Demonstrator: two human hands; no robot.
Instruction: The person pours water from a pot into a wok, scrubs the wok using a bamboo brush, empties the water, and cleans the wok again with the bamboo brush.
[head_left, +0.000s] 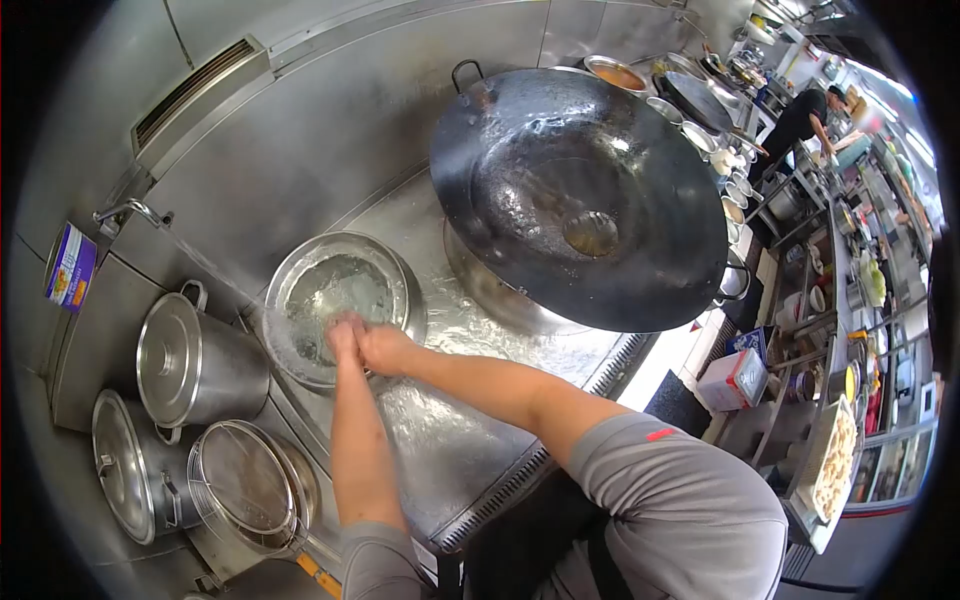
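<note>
My left hand and my right hand are together over the near part of a round metal basin. Both look closed, side by side and touching, and whatever may be between the fingers is too small or hidden to make out. Water fills the basin, with ripples and bubbles on its surface. From a wall tap at the left a stream of water runs down to the basin's left side. A large black wok rests tilted to the right of the basin, with a little liquid inside.
Lidded steel pots and a wire strainer stand at the lower left. A purple-labelled tin is by the wall. Behind the wok are bowls and pans. A person in black stands farther off, beside shelving at the right.
</note>
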